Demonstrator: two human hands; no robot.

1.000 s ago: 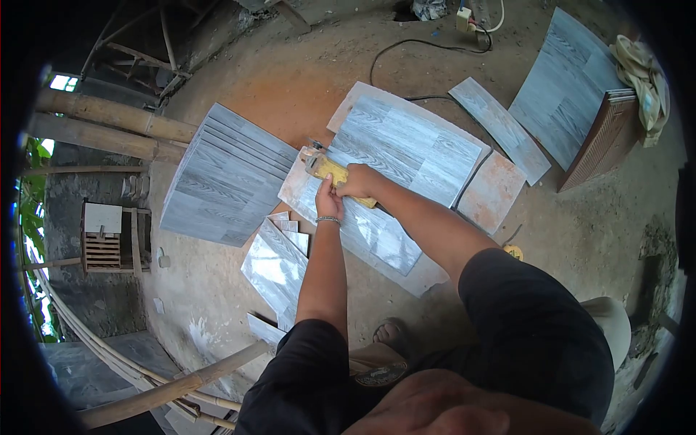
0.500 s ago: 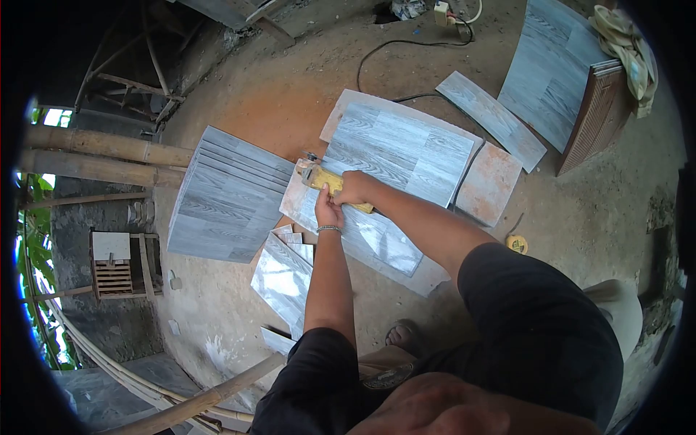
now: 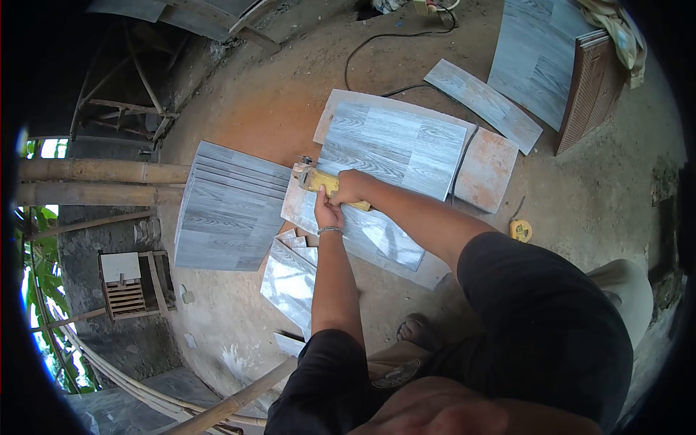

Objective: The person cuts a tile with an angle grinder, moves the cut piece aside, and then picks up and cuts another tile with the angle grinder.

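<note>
A yellow handheld tile cutter (image 3: 324, 185) with a grey metal head lies across the near left part of grey wood-patterned tiles. My right hand (image 3: 350, 187) is wrapped over its body from behind. From below, my left hand (image 3: 328, 212), a bracelet at its wrist, grips the same tool near the head. One tile (image 3: 395, 148) lies flat beyond the tool. Another grey tile (image 3: 384, 239), with a bright reflection, is under and nearer to me. The blade and the surface right beneath the tool are hidden.
A fanned stack of tiles (image 3: 232, 210) lies left, with cut pieces (image 3: 290, 279) below it. A black cord (image 3: 350, 61) crosses the floor. At right are a tape measure (image 3: 520, 230), a narrow tile strip (image 3: 482, 105) and standing tiles (image 3: 591, 94). Bamboo poles (image 3: 109, 172) run along the left.
The whole view has shifted slightly, with the left side lower and the right side higher. Both hands keep their hold on the cutter, which stays at nearly the same place over the tiles.
</note>
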